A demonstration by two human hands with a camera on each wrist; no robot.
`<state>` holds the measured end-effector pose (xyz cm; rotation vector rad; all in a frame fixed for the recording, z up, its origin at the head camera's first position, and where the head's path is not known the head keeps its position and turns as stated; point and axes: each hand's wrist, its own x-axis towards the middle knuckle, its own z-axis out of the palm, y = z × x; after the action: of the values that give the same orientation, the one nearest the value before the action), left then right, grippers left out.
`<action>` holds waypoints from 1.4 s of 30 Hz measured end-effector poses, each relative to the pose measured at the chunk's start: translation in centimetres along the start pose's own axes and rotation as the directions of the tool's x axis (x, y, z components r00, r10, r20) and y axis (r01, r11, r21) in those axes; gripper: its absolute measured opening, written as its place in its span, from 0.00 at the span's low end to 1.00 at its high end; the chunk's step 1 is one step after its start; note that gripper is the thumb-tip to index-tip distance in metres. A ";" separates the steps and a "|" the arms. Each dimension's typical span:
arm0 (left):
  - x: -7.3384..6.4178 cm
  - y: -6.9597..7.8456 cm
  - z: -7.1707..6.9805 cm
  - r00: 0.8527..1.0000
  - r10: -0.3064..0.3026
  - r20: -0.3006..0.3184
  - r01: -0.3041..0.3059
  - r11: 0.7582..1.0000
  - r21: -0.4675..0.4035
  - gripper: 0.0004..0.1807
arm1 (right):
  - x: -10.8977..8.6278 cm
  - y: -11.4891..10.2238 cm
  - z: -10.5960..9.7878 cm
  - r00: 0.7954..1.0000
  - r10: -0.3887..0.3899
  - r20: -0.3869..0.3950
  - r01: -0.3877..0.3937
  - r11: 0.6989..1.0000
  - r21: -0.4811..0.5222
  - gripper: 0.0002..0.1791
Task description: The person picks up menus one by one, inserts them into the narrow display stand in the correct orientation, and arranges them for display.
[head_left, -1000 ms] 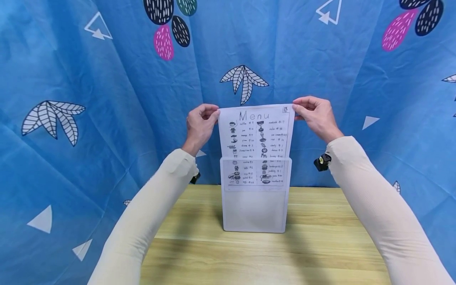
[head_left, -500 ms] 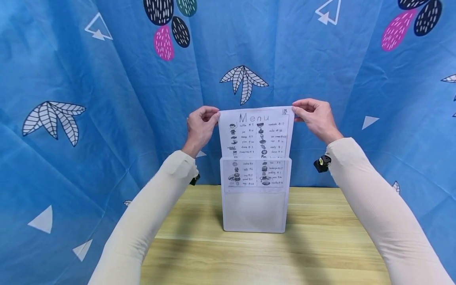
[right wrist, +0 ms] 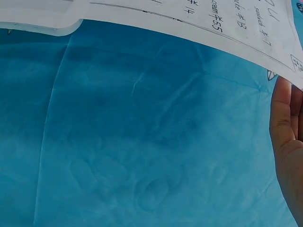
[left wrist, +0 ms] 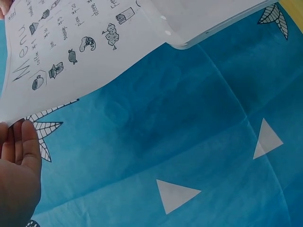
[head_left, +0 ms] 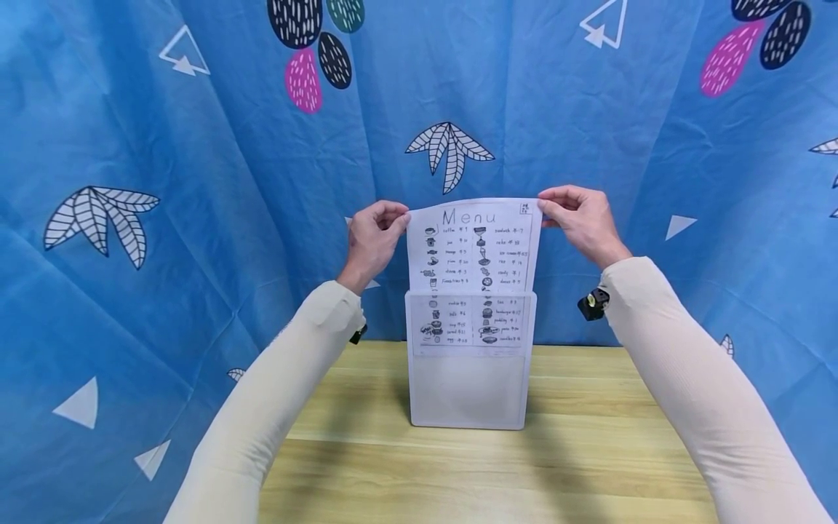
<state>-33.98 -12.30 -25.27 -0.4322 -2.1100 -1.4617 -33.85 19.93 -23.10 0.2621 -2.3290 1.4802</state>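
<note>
A paper sheet headed "Menu" (head_left: 468, 247), with small food drawings and prices, stands upright in the head view. Its lower half lies inside a translucent upright holder (head_left: 468, 393), seen through the front. My left hand (head_left: 374, 240) pinches the sheet's top left corner between thumb and fingers. At the top right corner, my right hand (head_left: 585, 222) pinches the paper likewise. In the left wrist view the left hand (left wrist: 19, 170) shows at the lower left by the paper's corner. The right hand (right wrist: 289, 137) appears at the right edge of the right wrist view.
The holder stands on a light wood-grain table (head_left: 471, 473). Close behind it hangs a blue patterned curtain (head_left: 262, 182), which also runs along both sides. A small black device (head_left: 593, 302) sits at the right wrist.
Both hands have lowered slightly, and the menu sheet has slid a little further down into the holder. The sheet's top edge now bows upward, and the left hand has shifted slightly right.
</note>
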 end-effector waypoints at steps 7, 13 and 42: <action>-0.2 -0.1 -0.1 1.000 -0.016 0.000 0.016 1.000 0.005 0.09 | -0.1 0.3 0.0 1.000 0.001 0.000 -0.001 1.000 0.001 0.19; -0.5 -0.4 -0.2 1.000 -0.014 0.006 0.014 1.000 -0.003 0.09 | -0.1 0.7 0.1 1.000 -0.002 0.009 0.002 1.000 0.000 0.18; -1.0 -1.4 -0.4 1.000 -0.008 0.007 0.008 1.000 0.017 0.07 | -0.5 1.7 0.6 0.999 -0.005 0.051 0.005 1.000 0.004 0.16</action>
<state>-33.87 -13.11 -26.82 -0.4233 -2.1303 -1.4473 -34.11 20.14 -24.96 0.3106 -2.3637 1.4924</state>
